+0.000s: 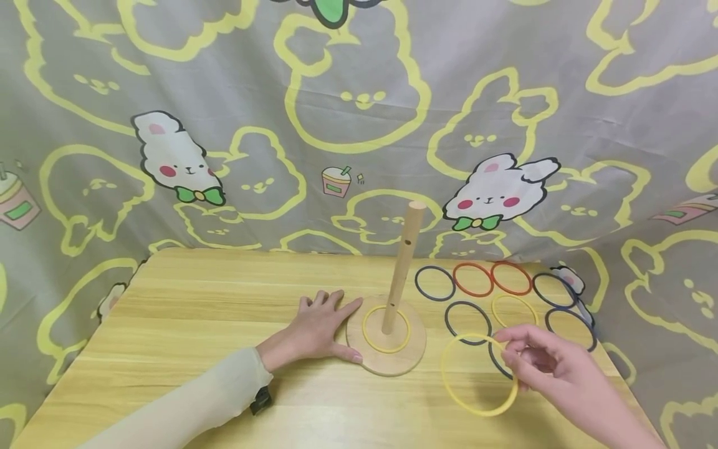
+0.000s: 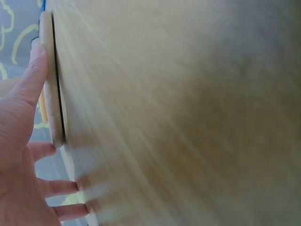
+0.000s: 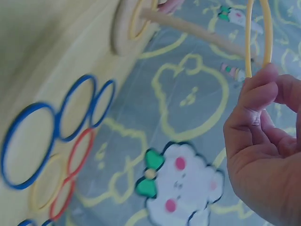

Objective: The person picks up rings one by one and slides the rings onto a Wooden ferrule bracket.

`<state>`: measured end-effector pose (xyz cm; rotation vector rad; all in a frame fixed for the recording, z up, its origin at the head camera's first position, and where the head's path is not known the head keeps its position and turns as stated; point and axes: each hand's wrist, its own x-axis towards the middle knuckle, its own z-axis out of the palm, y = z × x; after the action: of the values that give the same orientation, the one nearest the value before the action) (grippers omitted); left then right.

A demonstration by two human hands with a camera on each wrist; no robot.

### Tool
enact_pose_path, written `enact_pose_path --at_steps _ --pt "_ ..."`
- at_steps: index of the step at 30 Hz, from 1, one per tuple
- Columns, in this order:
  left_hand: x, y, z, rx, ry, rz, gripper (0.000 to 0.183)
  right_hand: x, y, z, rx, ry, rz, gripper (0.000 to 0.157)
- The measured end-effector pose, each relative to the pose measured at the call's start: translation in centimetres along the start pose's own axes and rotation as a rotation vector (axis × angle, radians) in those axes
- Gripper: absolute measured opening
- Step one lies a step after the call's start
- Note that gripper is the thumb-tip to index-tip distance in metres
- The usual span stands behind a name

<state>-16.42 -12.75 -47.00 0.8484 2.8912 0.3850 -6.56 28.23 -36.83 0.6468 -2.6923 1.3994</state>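
Observation:
A wooden peg (image 1: 401, 274) stands upright on a round wooden base (image 1: 414, 357). One yellow ring (image 1: 387, 351) lies flat on that base, encircling the peg's foot. My left hand (image 1: 316, 330) rests at the base's left side with fingers spread, thumb and forefinger touching its rim; the left wrist view shows the thumb along the base edge (image 2: 52, 94). To the right of the peg, my right hand (image 1: 555, 365) pinches another yellow ring (image 1: 487, 413) between thumb and fingers, raised above the table. In the right wrist view this yellow ring (image 3: 268, 28) rises from the fingertips.
Several rings lie on the table's right side: a dark blue ring (image 1: 416, 280), two red ones (image 1: 473, 295) (image 1: 512, 294), a yellow ring (image 1: 493, 304) and further blue ones, partly behind my right hand. A patterned curtain (image 1: 241, 93) hangs behind the wooden table (image 1: 185, 299).

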Motion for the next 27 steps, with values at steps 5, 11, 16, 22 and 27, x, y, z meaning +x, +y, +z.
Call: enact_pose_path --at_steps 5,11,16,22,27 --pt "0.0 0.0 0.2 -0.004 0.010 0.008 0.117 1.5 -2.4 0.9 0.020 0.002 -0.041 0.028" --pt "-0.2 0.1 0.0 -0.010 0.015 0.007 0.116 3.6 -5.1 1.3 0.070 0.034 -0.112 0.031" --pt "-0.2 0.2 0.0 0.002 0.021 0.013 0.114 4.9 -7.4 1.3 0.161 0.087 -0.108 0.030" --pt "0.0 0.2 0.0 0.018 0.026 0.016 0.115 6.8 -10.3 1.0 0.189 0.149 -0.108 0.026" --pt "0.0 0.2 0.2 0.012 0.019 -0.001 0.117 8.7 -11.7 0.9 0.274 0.183 -0.118 0.022"
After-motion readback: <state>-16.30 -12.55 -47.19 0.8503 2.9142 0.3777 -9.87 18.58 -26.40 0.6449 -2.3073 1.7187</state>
